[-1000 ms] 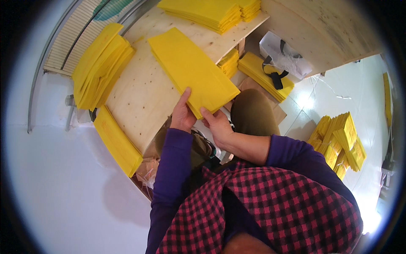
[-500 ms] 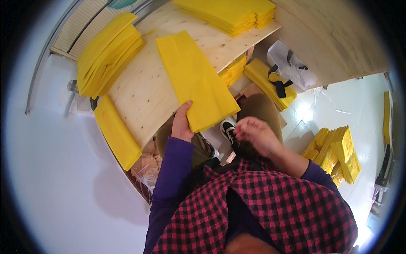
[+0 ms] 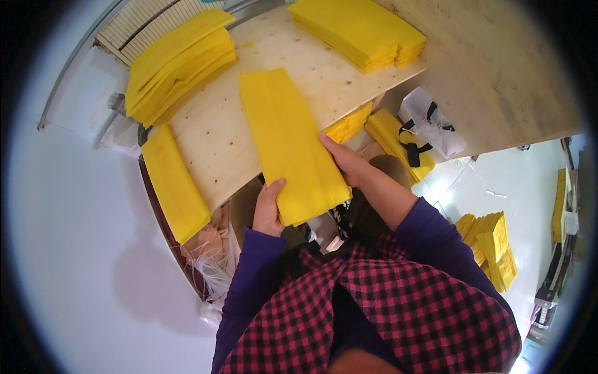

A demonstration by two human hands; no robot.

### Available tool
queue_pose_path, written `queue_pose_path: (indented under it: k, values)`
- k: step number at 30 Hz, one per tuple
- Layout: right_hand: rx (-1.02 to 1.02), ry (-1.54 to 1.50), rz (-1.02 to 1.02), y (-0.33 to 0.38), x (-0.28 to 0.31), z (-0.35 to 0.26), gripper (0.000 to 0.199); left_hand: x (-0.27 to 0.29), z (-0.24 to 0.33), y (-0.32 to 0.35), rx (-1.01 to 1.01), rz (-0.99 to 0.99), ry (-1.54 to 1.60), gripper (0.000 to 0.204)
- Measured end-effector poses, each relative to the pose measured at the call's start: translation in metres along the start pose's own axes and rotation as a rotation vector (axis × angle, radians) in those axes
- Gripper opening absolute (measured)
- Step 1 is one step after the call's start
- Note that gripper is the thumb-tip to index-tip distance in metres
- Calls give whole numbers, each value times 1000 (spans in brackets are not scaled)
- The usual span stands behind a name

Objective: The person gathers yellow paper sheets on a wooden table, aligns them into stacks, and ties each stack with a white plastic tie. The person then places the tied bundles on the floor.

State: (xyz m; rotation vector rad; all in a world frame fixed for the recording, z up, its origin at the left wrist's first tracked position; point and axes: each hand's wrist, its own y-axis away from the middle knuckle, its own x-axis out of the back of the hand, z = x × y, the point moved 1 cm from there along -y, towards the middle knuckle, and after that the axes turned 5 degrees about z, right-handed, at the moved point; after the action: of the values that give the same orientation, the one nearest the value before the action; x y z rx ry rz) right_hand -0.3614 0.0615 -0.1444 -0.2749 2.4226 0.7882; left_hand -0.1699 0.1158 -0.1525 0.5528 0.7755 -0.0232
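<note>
A long bundle of folded yellow fabric [image 3: 291, 143] lies slanted over the near edge of the wooden table, its lower end above my lap. My left hand [image 3: 269, 206] grips its lower left side, thumb on top and fingers hidden beneath. On the right edge, about halfway up, my right hand [image 3: 344, 161] holds the same bundle, its other fingers mostly out of sight. Along the table's left edge rests another folded yellow piece [image 3: 174, 184].
On the wooden table [image 3: 212, 137] stand a tall yellow stack [image 3: 180, 65] at far left and a neat one [image 3: 355, 31] at the back. A white box [image 3: 430, 118] with black straps is at right. More yellow bundles [image 3: 492, 246] lie on the floor.
My right hand has come up and left from above my lap and taken hold of the bundle's right edge. My left hand keeps its grip. The view has shifted slightly.
</note>
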Motion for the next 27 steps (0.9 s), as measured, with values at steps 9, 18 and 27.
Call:
queue_pose_path:
  k: [9, 18, 27]
  values:
    - [157, 256, 19, -12, -36, -1, 53, 10, 21, 13, -140, -6, -48, 35]
    - [180, 428, 17, -53, -83, -13, 49, 34, 59, 3, -174, 31, 87, 36]
    - [156, 461, 23, -76, -83, 4, 51, 38, 58, 11, -294, 215, -9, 49]
